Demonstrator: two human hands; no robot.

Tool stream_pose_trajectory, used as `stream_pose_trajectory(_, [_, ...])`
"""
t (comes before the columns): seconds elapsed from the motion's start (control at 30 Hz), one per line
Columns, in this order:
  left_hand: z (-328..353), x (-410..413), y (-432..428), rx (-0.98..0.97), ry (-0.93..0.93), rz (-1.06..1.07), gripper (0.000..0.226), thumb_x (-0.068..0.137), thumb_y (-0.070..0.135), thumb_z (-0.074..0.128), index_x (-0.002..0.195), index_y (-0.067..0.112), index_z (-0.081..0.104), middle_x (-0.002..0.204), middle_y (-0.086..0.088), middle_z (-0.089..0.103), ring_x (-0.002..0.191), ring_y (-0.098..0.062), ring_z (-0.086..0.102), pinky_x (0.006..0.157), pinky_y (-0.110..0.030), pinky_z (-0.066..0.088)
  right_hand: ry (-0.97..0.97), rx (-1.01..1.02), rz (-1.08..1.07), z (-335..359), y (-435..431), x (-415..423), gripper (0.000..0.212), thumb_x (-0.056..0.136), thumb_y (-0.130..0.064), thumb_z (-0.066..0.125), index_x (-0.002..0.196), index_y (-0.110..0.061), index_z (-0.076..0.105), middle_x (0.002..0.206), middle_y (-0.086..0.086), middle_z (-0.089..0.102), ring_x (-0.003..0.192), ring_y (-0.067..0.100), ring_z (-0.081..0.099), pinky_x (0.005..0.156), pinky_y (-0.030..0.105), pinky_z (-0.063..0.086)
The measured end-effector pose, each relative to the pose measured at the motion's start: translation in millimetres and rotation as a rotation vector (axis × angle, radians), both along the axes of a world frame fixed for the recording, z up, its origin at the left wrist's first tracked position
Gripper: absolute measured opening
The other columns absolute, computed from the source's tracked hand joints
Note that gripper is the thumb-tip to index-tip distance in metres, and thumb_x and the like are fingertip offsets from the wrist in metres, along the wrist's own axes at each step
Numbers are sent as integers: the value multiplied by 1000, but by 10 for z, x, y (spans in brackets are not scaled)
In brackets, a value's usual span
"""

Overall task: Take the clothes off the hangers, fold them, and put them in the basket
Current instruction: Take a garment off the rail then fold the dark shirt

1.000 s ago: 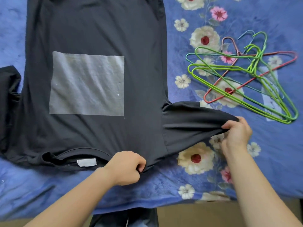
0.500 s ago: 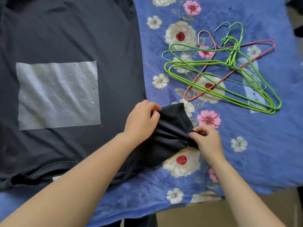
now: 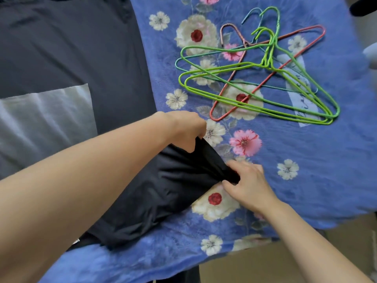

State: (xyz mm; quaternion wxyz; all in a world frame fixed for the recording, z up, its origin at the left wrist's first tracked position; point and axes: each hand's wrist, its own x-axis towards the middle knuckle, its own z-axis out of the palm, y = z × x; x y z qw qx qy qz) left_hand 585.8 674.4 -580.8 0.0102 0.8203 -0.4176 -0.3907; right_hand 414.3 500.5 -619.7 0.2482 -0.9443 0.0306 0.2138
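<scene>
A black T-shirt (image 3: pixel 71 52) with a grey rectangular print lies flat on the blue floral blanket (image 3: pixel 306 170), filling the left half of the view. Its right sleeve (image 3: pixel 179 180) points toward me and to the right. My left hand (image 3: pixel 183 129) pinches the sleeve's upper edge. My right hand (image 3: pixel 244 182) pinches the sleeve's end, a little lower and to the right. Several empty wire hangers (image 3: pixel 261 78), green, red and teal, lie in a pile on the blanket at the upper right. No basket is in view.
The blanket's near edge runs across the bottom right, with bare tan floor (image 3: pixel 265 266) beyond it. A dark object (image 3: pixel 365 7) and a pale one (image 3: pixel 371 54) show at the right border.
My left hand left the shirt's collar edge and took the sleeve's upper edge. My right hand brought the sleeve end inward. The view shifted, so the shirt sits further left.
</scene>
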Motion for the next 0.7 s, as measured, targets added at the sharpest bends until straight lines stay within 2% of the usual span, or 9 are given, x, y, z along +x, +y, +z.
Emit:
stream_pose_trajectory(0.1, [177, 149, -97, -47, -59, 43, 13, 73, 16, 64, 76, 4, 59, 63, -10, 46, 65, -28, 41, 46, -26, 24, 65, 80, -101, 74, -67, 79, 23, 68, -38, 52, 59, -18, 46, 61, -4, 44, 73, 12, 43, 73, 36, 29])
stream_pose_trajectory(0.17, [253, 227, -196, -142, -69, 115, 15, 72, 15, 64, 80, 2, 62, 69, -16, 54, 68, -31, 47, 48, -28, 32, 55, 234, -318, 151, -144, 124, 22, 64, -31, 58, 53, -15, 48, 62, -1, 43, 72, 16, 43, 69, 35, 31])
stream_pose_trajectory(0.27, [145, 233, -270, -268, -109, 235, 8, 74, 6, 58, 81, 7, 60, 71, -6, 54, 74, -30, 51, 53, -31, 37, 132, 391, -589, 139, -308, 107, 37, 62, -29, 67, 65, 7, 60, 77, 16, 52, 70, 27, 49, 68, 37, 39])
stream_pose_trajectory(0.3, [39, 187, -277, -306, -119, 304, 13, 75, 3, 56, 86, 8, 63, 75, -5, 57, 78, -29, 52, 57, -32, 38, 170, 441, -658, 118, -340, 92, 39, 64, -27, 72, 68, 11, 61, 74, 19, 55, 67, 30, 51, 67, 40, 42])
stream_pose_trajectory(0.4, [-343, -59, -231, -440, -112, 582, 32, 79, -4, 52, 104, 8, 68, 101, -11, 67, 98, -32, 59, 77, -35, 45, 223, 477, -810, 23, -336, 73, 18, 78, -6, 75, 71, 6, 63, 67, 19, 65, 61, 27, 61, 60, 35, 49])
stream_pose_trajectory(0.5, [-518, -454, -134, -601, -34, 782, 53, 83, -3, 51, 135, 10, 52, 136, -10, 51, 113, -29, 55, 94, -34, 44, 185, 457, -916, -76, -246, 85, 15, 82, 6, 68, 78, -4, 57, 65, 15, 63, 47, 12, 61, 49, 20, 50])
stream_pose_trajectory(0.57, [-522, -827, -49, -685, -116, 789, 60, 85, -1, 52, 143, 6, 41, 149, -15, 33, 130, -27, 43, 108, -31, 36, 150, 488, -999, -101, -191, 82, 19, 82, 8, 66, 84, -8, 55, 66, 13, 62, 44, 12, 59, 48, 21, 49])
stream_pose_trajectory(0.63, [-551, -1189, 49, -707, -261, 783, 55, 86, 3, 52, 141, 3, 44, 149, -19, 33, 136, -30, 35, 115, -34, 29, 137, 562, -1093, -80, -161, 81, 18, 83, 4, 67, 89, -9, 56, 70, 11, 64, 50, 17, 59, 53, 26, 50])
stream_pose_trajectory(0.7, [-665, -1423, 145, -627, -252, 708, 48, 94, 14, 47, 141, 3, 46, 151, -18, 35, 140, -30, 32, 116, -40, 28, 163, 705, -1197, -22, -117, 86, 16, 84, -2, 68, 93, -9, 59, 77, 9, 66, 57, 17, 60, 57, 26, 50])
